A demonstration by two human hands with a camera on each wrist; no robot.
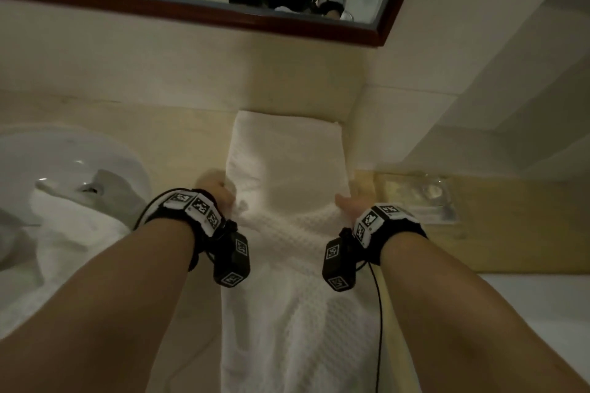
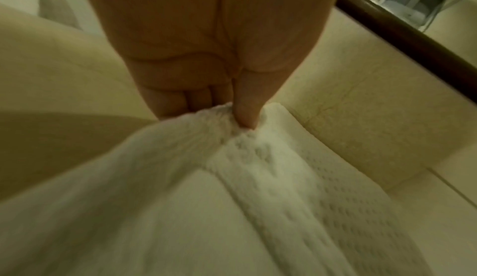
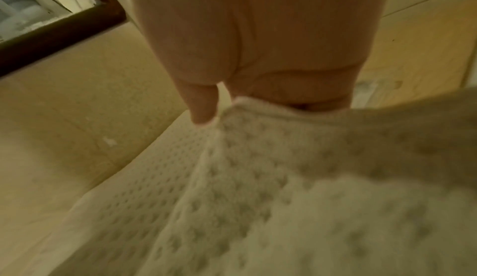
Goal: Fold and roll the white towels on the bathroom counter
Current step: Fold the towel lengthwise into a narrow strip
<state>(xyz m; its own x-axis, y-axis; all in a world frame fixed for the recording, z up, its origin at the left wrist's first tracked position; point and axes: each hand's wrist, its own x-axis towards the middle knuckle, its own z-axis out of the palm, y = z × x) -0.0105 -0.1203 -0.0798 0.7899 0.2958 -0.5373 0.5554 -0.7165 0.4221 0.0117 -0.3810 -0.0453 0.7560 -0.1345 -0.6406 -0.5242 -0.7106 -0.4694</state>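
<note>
A long white waffle-weave towel (image 1: 287, 163) lies lengthwise on the beige counter (image 1: 178, 143), its far end against the back wall. A near layer of it is lifted and carried over the flat part. My left hand (image 1: 220, 191) pinches that layer's left edge, thumb pressed into the towel (image 2: 258, 158) against curled fingers. My right hand (image 1: 357, 198) grips the right edge of the towel (image 3: 284, 168), thumb on top, fingers under the cloth. A second white towel (image 1: 64, 233) lies crumpled at the left by the sink.
A white sink basin (image 1: 64, 156) with a chrome tap sits at the left. A dark-framed mirror (image 1: 223, 14) hangs above the back wall. A clear plastic packet (image 1: 421, 198) lies on the wooden surface at the right. A side wall closes the right corner.
</note>
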